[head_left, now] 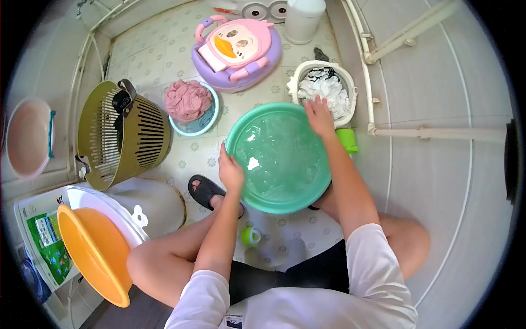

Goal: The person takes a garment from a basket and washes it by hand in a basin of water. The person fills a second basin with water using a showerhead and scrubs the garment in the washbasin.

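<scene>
A large round green basin (276,205) sits on the floor between my legs, with clear, rippled water (285,153) in it. At its left rim, my left hand (230,172) is closed on the edge, fingers along the outside. My right hand (320,117) lies at the upper right rim with its fingers stretched out and apart, close to a white basket (353,98). White and some dark-striped laundry (326,93) fills that basket. A pale blue basin (216,109) beyond my left hand holds pink cloth (188,101) and bluish cloth beneath it.
An olive slatted laundry basket (148,129) leans at the left. An orange basin (96,252) stands near my left knee. Behind are a pink and purple child's potty (241,46) and a white bin (303,22). Small green cups (250,236) and wall pipes (422,133) are nearby.
</scene>
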`<state>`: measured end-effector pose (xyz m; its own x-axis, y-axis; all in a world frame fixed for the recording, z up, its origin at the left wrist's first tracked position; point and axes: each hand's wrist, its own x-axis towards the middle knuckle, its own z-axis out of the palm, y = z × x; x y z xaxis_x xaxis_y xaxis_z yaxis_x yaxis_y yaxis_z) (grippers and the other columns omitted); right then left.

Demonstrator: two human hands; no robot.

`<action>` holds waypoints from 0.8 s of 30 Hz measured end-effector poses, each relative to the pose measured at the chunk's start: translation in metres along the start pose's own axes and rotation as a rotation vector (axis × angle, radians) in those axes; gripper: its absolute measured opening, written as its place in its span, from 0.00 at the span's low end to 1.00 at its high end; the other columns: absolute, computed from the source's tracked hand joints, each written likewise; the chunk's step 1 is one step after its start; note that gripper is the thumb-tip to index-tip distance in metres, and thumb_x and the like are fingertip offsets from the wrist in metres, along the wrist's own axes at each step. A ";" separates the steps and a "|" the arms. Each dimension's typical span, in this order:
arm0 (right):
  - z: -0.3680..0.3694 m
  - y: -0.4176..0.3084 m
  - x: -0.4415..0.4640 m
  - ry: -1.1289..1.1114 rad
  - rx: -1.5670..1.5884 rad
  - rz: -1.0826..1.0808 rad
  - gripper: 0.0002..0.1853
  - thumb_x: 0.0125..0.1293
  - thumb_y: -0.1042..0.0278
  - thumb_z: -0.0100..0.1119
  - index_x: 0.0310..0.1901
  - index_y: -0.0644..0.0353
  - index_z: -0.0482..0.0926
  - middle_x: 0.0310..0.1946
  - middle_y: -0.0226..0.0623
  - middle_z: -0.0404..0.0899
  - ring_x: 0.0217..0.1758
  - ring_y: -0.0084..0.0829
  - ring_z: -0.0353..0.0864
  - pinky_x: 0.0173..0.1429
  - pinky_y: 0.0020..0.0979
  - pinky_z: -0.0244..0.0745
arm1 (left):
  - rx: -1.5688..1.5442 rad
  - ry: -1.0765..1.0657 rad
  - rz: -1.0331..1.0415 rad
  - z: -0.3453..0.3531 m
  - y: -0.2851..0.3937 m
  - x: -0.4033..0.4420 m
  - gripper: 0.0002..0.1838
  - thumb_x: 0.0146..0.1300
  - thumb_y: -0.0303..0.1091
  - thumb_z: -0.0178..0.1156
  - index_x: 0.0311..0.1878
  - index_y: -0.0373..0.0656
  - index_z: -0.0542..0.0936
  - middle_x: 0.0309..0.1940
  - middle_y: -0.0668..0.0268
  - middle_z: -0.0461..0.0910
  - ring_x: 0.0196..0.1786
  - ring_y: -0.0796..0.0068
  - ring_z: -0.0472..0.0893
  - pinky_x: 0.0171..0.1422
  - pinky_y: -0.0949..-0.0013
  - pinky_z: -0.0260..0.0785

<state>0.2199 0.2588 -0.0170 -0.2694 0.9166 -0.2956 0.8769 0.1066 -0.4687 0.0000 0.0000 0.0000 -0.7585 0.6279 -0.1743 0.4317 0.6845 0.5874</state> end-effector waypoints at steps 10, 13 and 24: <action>0.058 -0.038 -0.135 0.371 -0.088 -0.174 0.34 0.67 0.54 0.60 0.74 0.52 0.67 0.76 0.43 0.62 0.82 0.48 0.53 0.82 0.59 0.42 | 0.063 0.005 0.057 -0.011 -0.004 0.000 0.37 0.68 0.35 0.58 0.79 0.54 0.59 0.65 0.45 0.70 0.63 0.43 0.75 0.62 0.47 0.71; 0.078 -0.057 -0.176 0.235 -0.043 -0.129 0.34 0.65 0.56 0.62 0.72 0.53 0.68 0.75 0.43 0.63 0.81 0.48 0.54 0.82 0.59 0.41 | 0.113 0.115 0.110 -0.032 0.016 0.009 0.44 0.55 0.39 0.65 0.78 0.55 0.63 0.69 0.43 0.66 0.70 0.42 0.67 0.70 0.41 0.63; 0.095 -0.096 -0.219 0.193 0.010 -0.272 0.31 0.63 0.59 0.62 0.68 0.58 0.72 0.71 0.46 0.68 0.80 0.49 0.57 0.83 0.59 0.40 | 0.486 0.491 0.097 -0.249 0.054 0.158 0.43 0.56 0.49 0.63 0.76 0.53 0.65 0.72 0.50 0.68 0.73 0.47 0.66 0.77 0.36 0.49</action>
<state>0.1569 0.0111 0.0132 -0.4119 0.9112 0.0037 0.7793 0.3544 -0.5169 -0.2182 0.0438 0.2006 -0.7888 0.5329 0.3063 0.5914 0.7938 0.1417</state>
